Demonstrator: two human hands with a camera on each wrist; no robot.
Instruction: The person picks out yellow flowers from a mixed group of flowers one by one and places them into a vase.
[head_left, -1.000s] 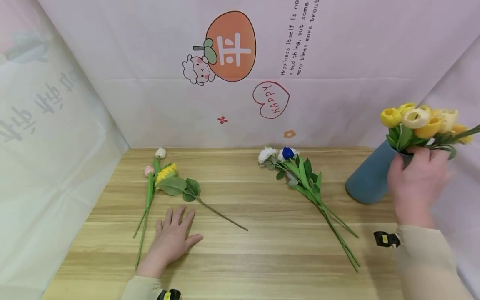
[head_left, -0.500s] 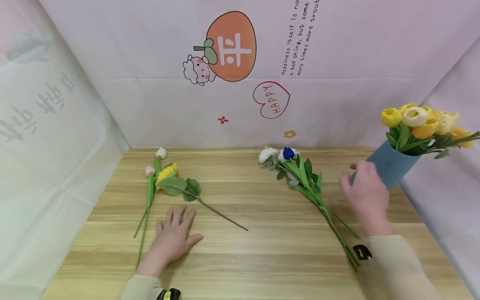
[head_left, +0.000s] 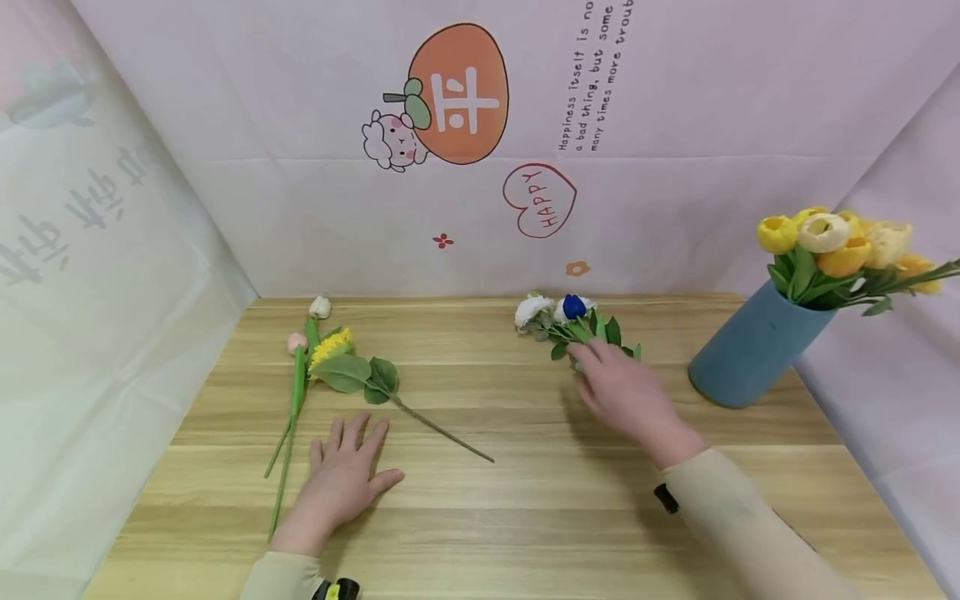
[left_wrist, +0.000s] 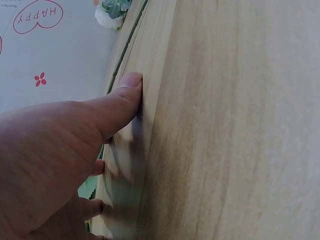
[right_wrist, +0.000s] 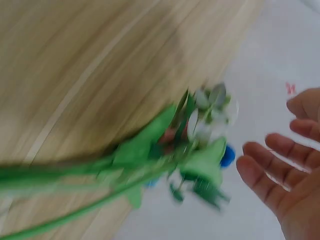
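My right hand (head_left: 630,396) is over a small bunch of white flowers (head_left: 532,312) and a blue tulip (head_left: 574,307), hiding much of their green stems in the head view. In the right wrist view, its loosely bent fingers (right_wrist: 270,167) hold nothing and appear apart from the blurred bunch. My left hand (head_left: 341,483) lies with spread fingers on the wooden table, its thumb (left_wrist: 131,80) touching the surface. Nearest to it are a sunflower (head_left: 332,346) with a long brown stem, a pink tulip (head_left: 296,342) and a white tulip (head_left: 320,307).
A blue-grey vase (head_left: 757,350) at the right of the wooden table (head_left: 517,517) holds yellow tulips (head_left: 777,234), cream tulips (head_left: 823,233) and orange ones. Printed white cloth (head_left: 300,225) hangs behind the table and along its sides.
My right hand has let go of the flowers in the vase and moved left to the white and blue bunch. The left hand has stayed put.
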